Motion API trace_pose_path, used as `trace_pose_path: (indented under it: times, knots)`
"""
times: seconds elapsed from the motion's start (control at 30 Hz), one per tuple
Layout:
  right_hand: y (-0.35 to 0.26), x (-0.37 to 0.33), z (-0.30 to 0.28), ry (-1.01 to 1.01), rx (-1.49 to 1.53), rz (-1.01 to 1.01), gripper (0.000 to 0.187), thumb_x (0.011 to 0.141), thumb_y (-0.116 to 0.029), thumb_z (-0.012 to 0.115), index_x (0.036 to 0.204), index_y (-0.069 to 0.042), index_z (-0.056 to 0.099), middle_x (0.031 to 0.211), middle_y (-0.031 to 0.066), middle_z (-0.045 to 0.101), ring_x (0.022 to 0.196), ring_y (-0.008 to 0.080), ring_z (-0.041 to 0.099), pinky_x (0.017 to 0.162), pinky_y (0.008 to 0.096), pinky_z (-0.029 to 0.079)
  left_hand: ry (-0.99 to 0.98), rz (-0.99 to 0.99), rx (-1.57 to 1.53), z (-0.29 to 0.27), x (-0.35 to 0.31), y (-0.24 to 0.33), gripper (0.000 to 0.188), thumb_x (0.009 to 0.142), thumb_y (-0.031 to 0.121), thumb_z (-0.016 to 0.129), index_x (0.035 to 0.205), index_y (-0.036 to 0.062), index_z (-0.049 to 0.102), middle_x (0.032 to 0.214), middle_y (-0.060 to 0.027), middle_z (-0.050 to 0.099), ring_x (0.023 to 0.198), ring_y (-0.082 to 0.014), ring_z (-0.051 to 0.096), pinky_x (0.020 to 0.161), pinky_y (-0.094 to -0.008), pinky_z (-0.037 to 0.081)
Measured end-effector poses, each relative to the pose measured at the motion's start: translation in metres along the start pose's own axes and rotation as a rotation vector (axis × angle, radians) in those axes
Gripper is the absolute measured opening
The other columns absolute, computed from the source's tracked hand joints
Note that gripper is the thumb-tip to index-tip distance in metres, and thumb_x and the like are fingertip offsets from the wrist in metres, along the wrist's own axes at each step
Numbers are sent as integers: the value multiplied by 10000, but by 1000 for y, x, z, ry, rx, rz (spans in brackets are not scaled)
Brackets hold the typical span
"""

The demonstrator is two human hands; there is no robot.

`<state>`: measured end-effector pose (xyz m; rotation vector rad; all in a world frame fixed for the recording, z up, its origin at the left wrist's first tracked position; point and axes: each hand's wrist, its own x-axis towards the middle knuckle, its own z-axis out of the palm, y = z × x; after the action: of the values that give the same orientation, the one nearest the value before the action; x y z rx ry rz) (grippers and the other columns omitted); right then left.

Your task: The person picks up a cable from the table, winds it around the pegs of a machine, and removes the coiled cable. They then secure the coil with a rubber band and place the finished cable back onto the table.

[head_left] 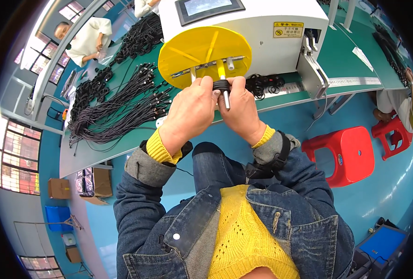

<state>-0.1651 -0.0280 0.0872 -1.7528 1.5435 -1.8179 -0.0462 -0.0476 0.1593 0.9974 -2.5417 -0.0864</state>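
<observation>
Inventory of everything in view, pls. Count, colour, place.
Machine: 1, white, on bench
Screen: 1, dark-framed, machine top
Disc: 1, yellow, machine front
Coil: 1, black, around a peg, between hands
Cables: many, dark, bench left
Loops: several, black, right of disc
Ruler: 1, silver, bench right
Bench: green, across top
Stools: 2, red, right
Boxes: at least 3, brown, left
Bin: 1, blue, lower left
Co-workers: at least 3, upper left and right
Left hand: 1, bare, at coil's left
Right hand: 1, bare, at coil's right
</observation>
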Motion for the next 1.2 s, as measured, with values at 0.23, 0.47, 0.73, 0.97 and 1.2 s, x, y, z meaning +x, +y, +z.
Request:
trace_pose_path:
  times: [0.23,0.47,0.73,0.97,1.2]
  knots:
    - [-13,-35,-24,-137,-86,-17,258,750,-67,590,932,-9,416,668,203,565,638,404,566,543,443,450,10,-71,-33,9,-46,36,170,846,148,502,815,-2,428,763,-216,529,684,-401,545,577,-450,442]
    - [20,-71,-26,-439,-117,-76,234,728,-44,573,889,-6,409,636,203,558,628,401,561,539,449,448,-366,-97,-651,51,-79,-14,188,841,183,543,848,8,473,777,-182,563,658,-331,571,530,-387,453]
    - [29,-94,-27,-527,3,-45,201,724,-79,571,832,5,424,602,214,558,618,397,570,546,456,455,-615,-666,-1668,55,-89,21,256,829,287,601,915,49,566,805,-58,597,696,-121,595,458,-250,449]
    - [20,-100,-35,-970,-422,-281,241,683,-119,611,811,10,452,623,204,574,625,379,589,560,442,462,-1310,-760,-1089,95,-96,-5,256,801,262,638,893,35,565,685,-46,580,537,-97,571,382,-203,414]
    - [47,-109,-20,-649,234,206,231,650,-93,598,859,-9,546,653,164,602,638,372,601,585,423,482,-985,-747,-1380,109,-107,-8,233,801,236,639,863,26,558,658,-35,566,531,-97,565,392,-204,427]
